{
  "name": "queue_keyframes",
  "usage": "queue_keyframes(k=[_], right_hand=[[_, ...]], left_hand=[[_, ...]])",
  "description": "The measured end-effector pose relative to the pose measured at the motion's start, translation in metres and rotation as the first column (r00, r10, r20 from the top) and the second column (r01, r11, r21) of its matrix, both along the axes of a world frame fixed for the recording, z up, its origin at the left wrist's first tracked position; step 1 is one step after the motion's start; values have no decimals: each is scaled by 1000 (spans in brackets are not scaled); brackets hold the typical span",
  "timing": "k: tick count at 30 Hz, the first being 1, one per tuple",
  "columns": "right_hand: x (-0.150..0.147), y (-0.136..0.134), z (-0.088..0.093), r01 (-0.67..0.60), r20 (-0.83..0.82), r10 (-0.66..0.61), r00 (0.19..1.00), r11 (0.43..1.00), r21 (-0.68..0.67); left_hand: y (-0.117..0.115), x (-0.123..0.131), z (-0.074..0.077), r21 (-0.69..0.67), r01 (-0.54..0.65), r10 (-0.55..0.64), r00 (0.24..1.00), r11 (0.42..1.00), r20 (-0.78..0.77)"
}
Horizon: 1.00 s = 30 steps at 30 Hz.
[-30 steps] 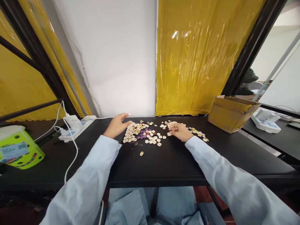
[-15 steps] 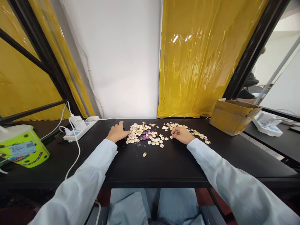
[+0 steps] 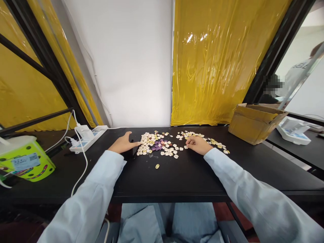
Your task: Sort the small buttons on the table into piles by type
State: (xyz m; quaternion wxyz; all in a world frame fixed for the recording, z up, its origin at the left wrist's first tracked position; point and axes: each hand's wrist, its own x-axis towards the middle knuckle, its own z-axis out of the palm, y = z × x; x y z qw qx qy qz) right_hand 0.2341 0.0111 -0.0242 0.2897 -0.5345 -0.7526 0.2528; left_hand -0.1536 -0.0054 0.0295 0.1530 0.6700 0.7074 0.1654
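Note:
A pile of small buttons (image 3: 159, 145), mostly cream with some purple and yellow ones, lies spread on the black table (image 3: 177, 179). My left hand (image 3: 123, 144) rests flat on the table at the pile's left edge, fingers stretched toward the buttons. My right hand (image 3: 198, 144) lies curled among the buttons on the right, fingertips pinched low at the table; what they hold is too small to make out. One button (image 3: 157, 166) lies alone nearer to me.
A white power strip (image 3: 87, 136) with cables sits at the back left, a green tub (image 3: 24, 158) at the far left. An open cardboard box (image 3: 255, 123) stands at the back right. Another person is visible beyond the right frame post.
My left hand has lowered from the top of the pile to lie flat at its left edge. My right hand has barely moved.

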Motion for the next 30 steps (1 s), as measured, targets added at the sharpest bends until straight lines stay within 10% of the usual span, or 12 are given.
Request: queue_keyframes(k=[4, 9, 20, 30], right_hand=[[2, 0, -1, -14, 3, 14, 1000, 1000, 1], [4, 1, -3, -32, 20, 32, 999, 999, -2], [3, -2, -1, -41, 55, 41, 998, 999, -7], [3, -1, 0, -57, 50, 57, 997, 998, -7]], left_hand=[[-3, -50, -6, -73, 195, -161, 933, 978, 322], [-15, -65, -12, -19, 370, -357, 908, 929, 218], [5, -54, -32, 236, 70, -149, 930, 969, 335], [-27, -36, -19, 453, 186, -272, 953, 872, 133]])
